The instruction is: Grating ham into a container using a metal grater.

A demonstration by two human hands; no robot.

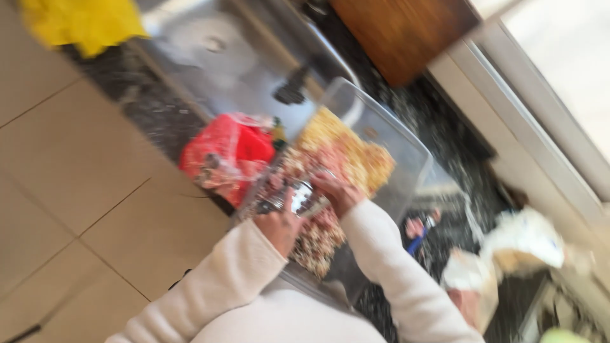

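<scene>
Container (387, 136): clear plastic tub, set at counter's front edge beside sink (210, 44); judged light, slippery, best gripped by rim.
Left hand (279, 225): clamped on metal utensil (298, 197).
Right hand (337, 194): grip blurred, untellable.

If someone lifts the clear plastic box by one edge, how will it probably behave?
The clear plastic box looks thin-walled, so it may flex when lifted by one edge. It holds a lot of mixed yellow and pink food, so it is probably heavy for its size. The food looks loose and would likely slide to the low side. Both hands, left and right, are in it.
</scene>
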